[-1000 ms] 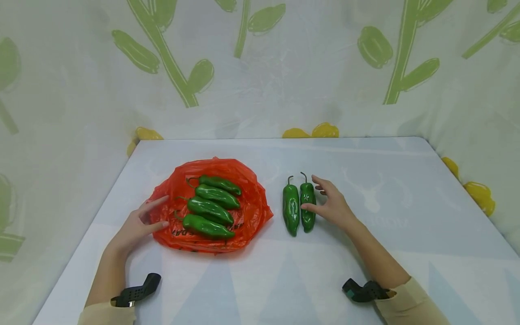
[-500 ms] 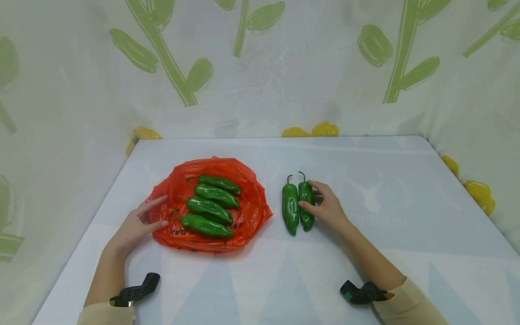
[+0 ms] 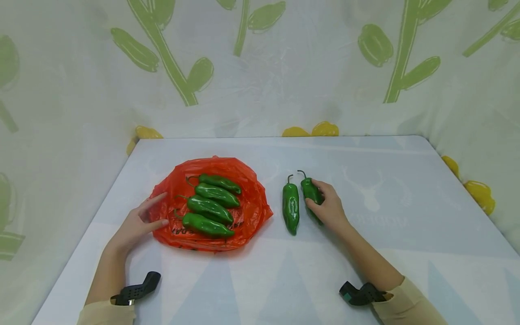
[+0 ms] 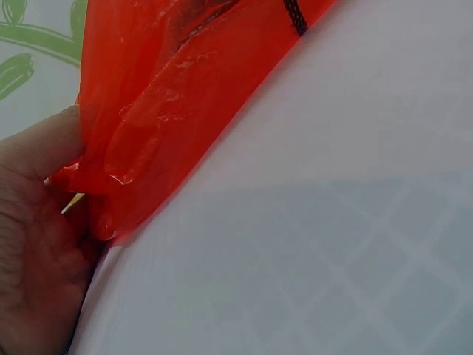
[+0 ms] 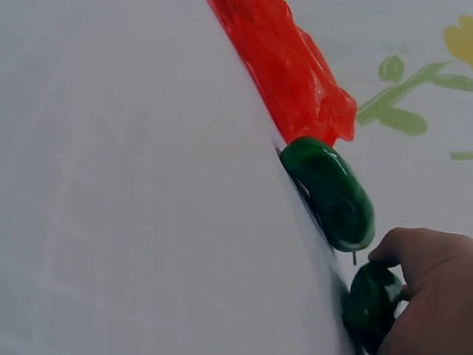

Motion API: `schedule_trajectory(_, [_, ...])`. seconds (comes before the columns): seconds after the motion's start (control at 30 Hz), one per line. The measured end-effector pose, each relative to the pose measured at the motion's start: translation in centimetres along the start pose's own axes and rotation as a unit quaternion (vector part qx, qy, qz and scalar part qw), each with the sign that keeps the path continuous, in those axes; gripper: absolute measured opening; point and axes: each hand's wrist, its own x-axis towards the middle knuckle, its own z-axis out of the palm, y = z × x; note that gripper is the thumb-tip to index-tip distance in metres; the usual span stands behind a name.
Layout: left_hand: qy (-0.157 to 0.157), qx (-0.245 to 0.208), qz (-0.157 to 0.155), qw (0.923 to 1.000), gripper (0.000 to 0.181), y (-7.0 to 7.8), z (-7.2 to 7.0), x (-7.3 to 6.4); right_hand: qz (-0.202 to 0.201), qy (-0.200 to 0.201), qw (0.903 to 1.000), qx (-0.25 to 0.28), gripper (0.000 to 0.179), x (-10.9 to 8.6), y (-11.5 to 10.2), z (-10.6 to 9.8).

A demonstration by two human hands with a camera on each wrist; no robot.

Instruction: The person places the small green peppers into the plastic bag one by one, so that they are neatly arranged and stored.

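My right hand (image 3: 332,208) grips a green chili pepper (image 3: 311,189), its thumb on one side and fingers on the other. The pepper's curved stem points away, and its lower end is partly hidden by the hand. Just left of it lies another green chili pepper (image 3: 290,210). At the left, my left hand (image 3: 132,228) holds the near-left rim of a red plastic bag (image 3: 257,205); in the left wrist view its film (image 4: 159,155) is bunched between thumb and fingers. Several green peppers (image 3: 209,210) lie side by side in the opened bag.
A white table (image 3: 260,280) with pale blue patterns carries everything. Behind and beside it hangs a pale cloth (image 3: 304,81) printed with green stems and leaves. A black wrist camera (image 3: 361,294) sits on the right forearm, another (image 3: 136,290) on the left.
My right hand has closed round the right-hand pepper. That pepper has tilted and shifted slightly right, away from its neighbour. The left hand and the bag stay where they were.
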Motion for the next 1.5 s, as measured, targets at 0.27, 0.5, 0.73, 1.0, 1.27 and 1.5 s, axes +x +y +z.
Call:
schedule_trajectory(0.27, [0.006, -0.002, 0.003, 1.0, 0.075, 0.2, 0.0, 0.0, -0.012, 0.018, 0.9997, -0.014, 0.063, 0.2, 0.6, 0.1])
schedule_trajectory(0.5, [0.017, 0.009, 0.008, 0.9998, 0.077, 0.0, 0.0, 0.0, -0.027, 0.046, 0.9986, -0.003, 0.061, 0.2, 0.8, 0.2])
schedule_trajectory(0.73, [0.025, 0.02, 0.003, 0.9995, 0.078, -0.1, -0.1, 0.1, -0.048, 0.07, 0.9963, 0.009, 0.061, 0.1, 0.7, 0.2])
schedule_trajectory(1.0, [0.024, 0.024, -0.002, 0.9994, 0.078, -0.1, 0.0, 0.1, -0.062, 0.067, 0.9958, 0.012, 0.06, 0.2, 0.2, 0.2])
schedule_trajectory(1.27, [0.026, 0.021, 0.0, 0.9994, 0.076, 0.0, 0.1, 0.0, -0.092, 0.078, 0.9926, 0.015, 0.06, 0.3, -0.5, 0.1])
schedule_trajectory(1.5, [0.027, 0.028, -0.005, 0.9992, 0.077, 0.1, 0.0, 0.0, -0.112, 0.076, 0.9904, 0.031, 0.058, 0.4, -1.8, 0.2])
